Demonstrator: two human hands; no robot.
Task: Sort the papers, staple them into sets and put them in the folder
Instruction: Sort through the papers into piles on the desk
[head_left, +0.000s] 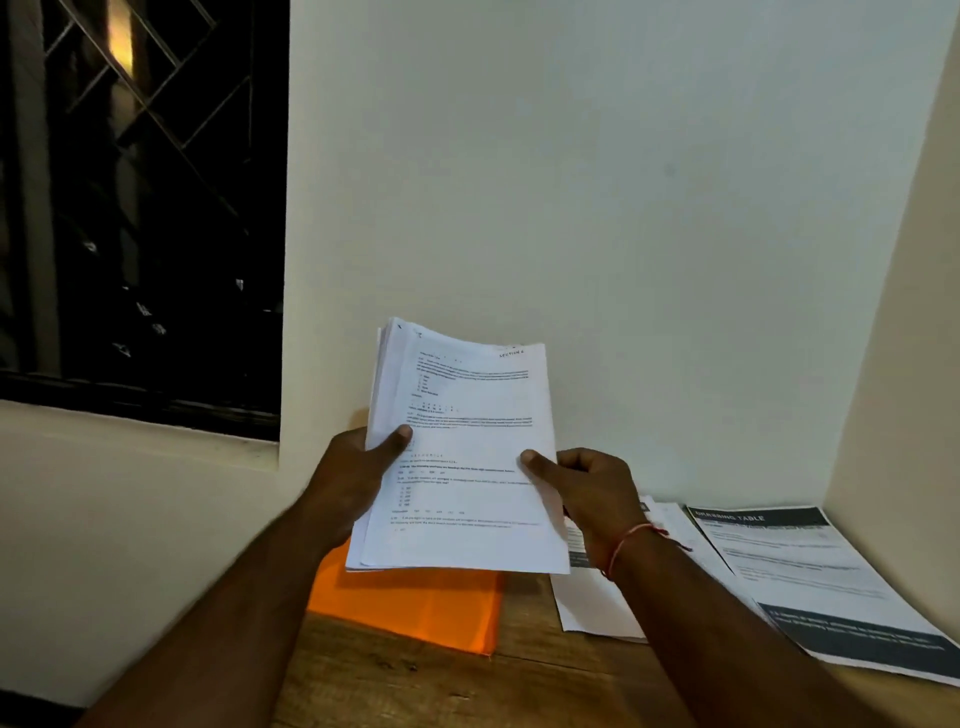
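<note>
A thick stack of white printed papers (462, 447) is held upright in the air in front of the wall, its top sheet full of small text. My left hand (358, 467) grips its left edge, thumb on the front. My right hand (587, 488) grips the right edge, thumb on the front too. Below the stack an orange folder (415, 603) lies flat on the wooden table (467, 680), partly hidden by the papers. No stapler is in view.
To the right on the table lie more papers: a white sheet (597, 608) and a printed sheet with dark bands headed "DRESSING TABLE" (810, 577). A cream wall stands close behind, another wall on the right, and a dark barred window (140, 208) at upper left.
</note>
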